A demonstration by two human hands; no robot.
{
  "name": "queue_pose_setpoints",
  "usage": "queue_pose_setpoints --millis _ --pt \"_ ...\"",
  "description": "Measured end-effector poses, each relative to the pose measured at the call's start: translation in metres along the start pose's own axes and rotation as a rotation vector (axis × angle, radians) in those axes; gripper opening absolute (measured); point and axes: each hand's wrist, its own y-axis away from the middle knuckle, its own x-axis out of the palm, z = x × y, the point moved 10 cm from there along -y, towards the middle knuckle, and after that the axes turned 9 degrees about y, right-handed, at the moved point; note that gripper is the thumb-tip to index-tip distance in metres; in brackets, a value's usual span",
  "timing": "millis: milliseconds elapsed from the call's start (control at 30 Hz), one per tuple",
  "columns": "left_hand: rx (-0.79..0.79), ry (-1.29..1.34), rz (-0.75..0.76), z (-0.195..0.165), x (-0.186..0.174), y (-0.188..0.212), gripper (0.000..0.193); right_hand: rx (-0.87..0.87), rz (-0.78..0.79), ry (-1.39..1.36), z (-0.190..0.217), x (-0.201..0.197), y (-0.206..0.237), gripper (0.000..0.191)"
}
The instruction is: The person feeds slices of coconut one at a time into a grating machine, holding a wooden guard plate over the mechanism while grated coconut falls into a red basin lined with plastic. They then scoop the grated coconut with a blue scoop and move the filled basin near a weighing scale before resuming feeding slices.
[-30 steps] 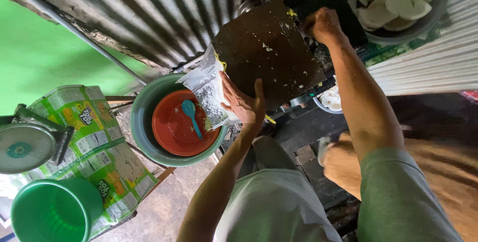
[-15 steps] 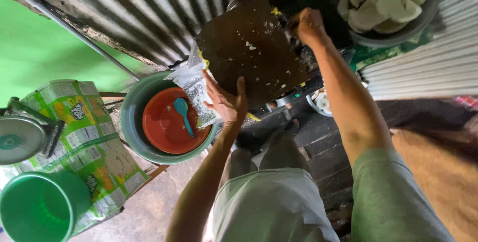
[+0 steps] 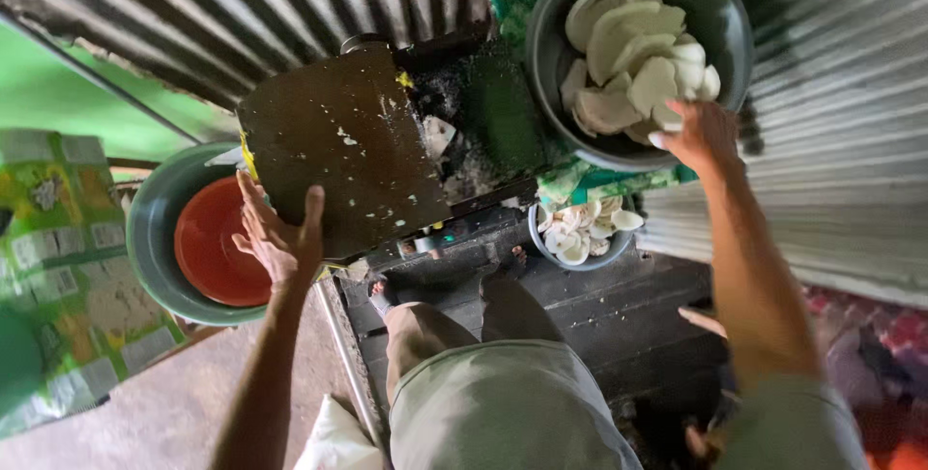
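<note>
Left hand (image 3: 275, 238) spread open against dark speckled metal plate's (image 3: 338, 146) lower edge; right hand (image 3: 698, 133) curled over grey bowl's (image 3: 730, 40) rim, beside pale white slices (image 3: 633, 64).

Small rural food-processing shed, corrugated metal walls (image 3: 193, 6) at 12 o'clock, grey basin of white slices (image 3: 638, 54) at 1 o'clock, dark slicing machine (image 3: 338, 151)

Open air lies between the two grips above the dark board (image 3: 338, 151), while the grey basin's (image 3: 720, 15) rim blocks the right grip (image 3: 701, 132).
</note>
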Motion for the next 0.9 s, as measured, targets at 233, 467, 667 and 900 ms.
queue_pose_setpoints --millis 233,467,667,900 --pt "0.183 0.092 -0.087 -0.018 -0.017 -0.003 0.096 -0.187 -0.1 0.299 -0.025 0.045 0.0 0.034" --pt "0.158 0.01 -0.101 -0.012 -0.017 -0.008 0.092 -0.213 -0.159 -0.382 0.076 -0.058 -0.001 0.031" --pt "0.117 0.015 -0.1 -0.004 -0.011 -0.011 0.092 -0.563 0.074 -0.482 0.274 -0.044 -0.035 0.03" --pt "0.16 -0.009 -0.146 -0.005 -0.009 -0.015 0.096 -0.668 0.013 -0.245 0.338 0.02 -0.057 0.035"
